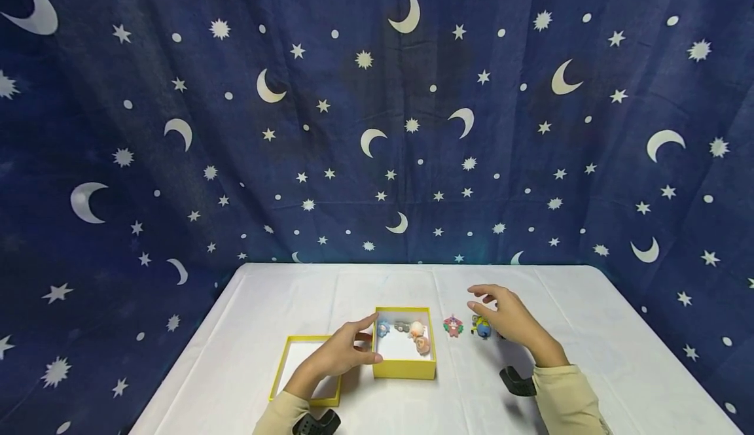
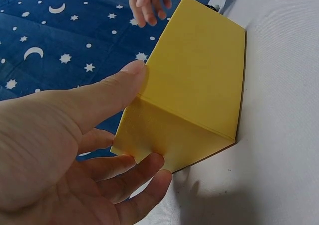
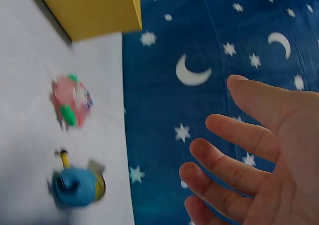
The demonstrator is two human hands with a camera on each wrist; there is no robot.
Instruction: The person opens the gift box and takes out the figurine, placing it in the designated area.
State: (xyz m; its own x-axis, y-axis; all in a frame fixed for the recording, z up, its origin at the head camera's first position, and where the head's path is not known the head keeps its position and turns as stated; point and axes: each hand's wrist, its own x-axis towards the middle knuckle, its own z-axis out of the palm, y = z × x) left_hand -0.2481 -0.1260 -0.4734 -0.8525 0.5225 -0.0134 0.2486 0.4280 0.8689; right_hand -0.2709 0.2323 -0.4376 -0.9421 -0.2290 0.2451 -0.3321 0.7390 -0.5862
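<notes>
My left hand holds the left side of an open yellow box, thumb at the near corner and index finger at the far one. In the left wrist view its other fingertips rest against the box's side wall. Inside lie several small figurines, among them a blue one and a brown one. My right hand hovers over the table, fingers apart and holding nothing. Below it is a blue-and-yellow minion figurine, partly covered in the head view. A pink figurine with green parts lies between minion and box.
A yellow-rimmed box lid with a white inside lies left of the box, partly behind my left forearm. All stand on a white-covered table. A dark blue curtain with moons and stars hangs behind the table.
</notes>
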